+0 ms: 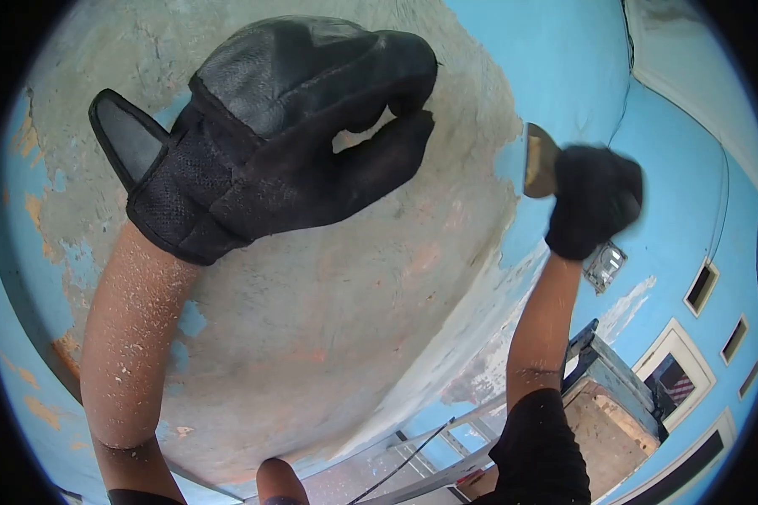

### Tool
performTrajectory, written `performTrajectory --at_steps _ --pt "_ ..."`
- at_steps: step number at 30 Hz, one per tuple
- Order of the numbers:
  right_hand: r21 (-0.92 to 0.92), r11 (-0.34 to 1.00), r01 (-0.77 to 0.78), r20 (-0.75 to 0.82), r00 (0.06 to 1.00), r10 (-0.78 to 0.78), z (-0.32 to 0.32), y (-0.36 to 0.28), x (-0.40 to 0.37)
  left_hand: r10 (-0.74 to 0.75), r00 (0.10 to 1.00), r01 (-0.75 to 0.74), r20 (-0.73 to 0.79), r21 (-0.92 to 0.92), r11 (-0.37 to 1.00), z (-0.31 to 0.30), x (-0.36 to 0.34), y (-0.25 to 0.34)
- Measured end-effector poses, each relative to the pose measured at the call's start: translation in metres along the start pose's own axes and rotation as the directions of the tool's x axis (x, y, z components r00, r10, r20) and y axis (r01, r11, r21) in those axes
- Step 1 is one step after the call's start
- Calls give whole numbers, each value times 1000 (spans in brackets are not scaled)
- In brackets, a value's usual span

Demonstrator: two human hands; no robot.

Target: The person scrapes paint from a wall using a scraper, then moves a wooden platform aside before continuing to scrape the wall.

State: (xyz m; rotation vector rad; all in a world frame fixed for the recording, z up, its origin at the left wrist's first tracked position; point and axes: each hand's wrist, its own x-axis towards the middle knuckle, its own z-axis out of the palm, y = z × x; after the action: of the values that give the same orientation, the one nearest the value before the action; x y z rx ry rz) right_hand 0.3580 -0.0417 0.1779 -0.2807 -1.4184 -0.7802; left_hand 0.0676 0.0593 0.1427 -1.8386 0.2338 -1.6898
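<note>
My left hand, in a black work glove with an undone wrist strap, is raised in front of the wall. Its fingers curl in and the thumb tip meets them, with bare wall showing through the loop and nothing held. My right hand, gloved in black too and blurred, is closed around a scraper. The wide metal blade points left, at the edge of the blue paint. Across the middle, the wall is stripped to grey plaster with orange patches. Pale flakes dot my left forearm.
A metal electrical box sits in the wall behind my right wrist. Below right stand a ladder-like metal frame and a worn wooden board. A white-framed window is farther right. My knee shows at the bottom.
</note>
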Motion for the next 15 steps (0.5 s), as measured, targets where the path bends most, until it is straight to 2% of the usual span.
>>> performTrajectory --at_steps 1,2,3,4,5,6,8,9,11,12,13,14,15 --pt "299 948 114 378 897 -227 -5 -10 21 -4 1000 4 -4 4 1000 0 2 -2" --pt "582 809 80 605 622 -497 -12 -16 37 -7 1000 7 -8 14 1000 -2 6 -3" --pt "210 948 239 455 834 -311 -8 8 22 71 997 -72 -34 -24 997 -3 11 -1" --pt "-225 944 240 185 962 -201 4 24 6 153 986 -157 -63 -63 986 -3 16 2" --pt "-244 950 195 193 970 -149 2 20 7 155 986 -159 -57 -72 985 -1 17 4" --pt "-99 994 55 117 992 -43 1 21 12 157 986 -161 -62 -59 985 -1 16 2" --pt "32 999 38 7 999 -38 -2 3 7 147 986 -152 -79 -64 986 4 14 4" --pt "46 998 51 15 999 -51 2 11 13 146 985 -150 -95 -44 988 5 13 2" --pt "-218 929 300 182 947 -263 0 29 14 138 986 -143 -96 -47 989 3 12 4" --pt "-342 843 416 278 901 -332 -4 32 11 102 995 -102 -7 -12 995 -4 15 5" --pt "-279 926 252 206 958 -199 -1 26 15 62 995 -65 76 37 997 -8 16 6" --pt "-128 989 78 124 990 -62 -1 24 20 60 996 -63 73 45 997 -9 15 5" --pt "-12 999 42 91 995 -41 -2 13 20 86 995 -87 50 25 996 -8 15 3"
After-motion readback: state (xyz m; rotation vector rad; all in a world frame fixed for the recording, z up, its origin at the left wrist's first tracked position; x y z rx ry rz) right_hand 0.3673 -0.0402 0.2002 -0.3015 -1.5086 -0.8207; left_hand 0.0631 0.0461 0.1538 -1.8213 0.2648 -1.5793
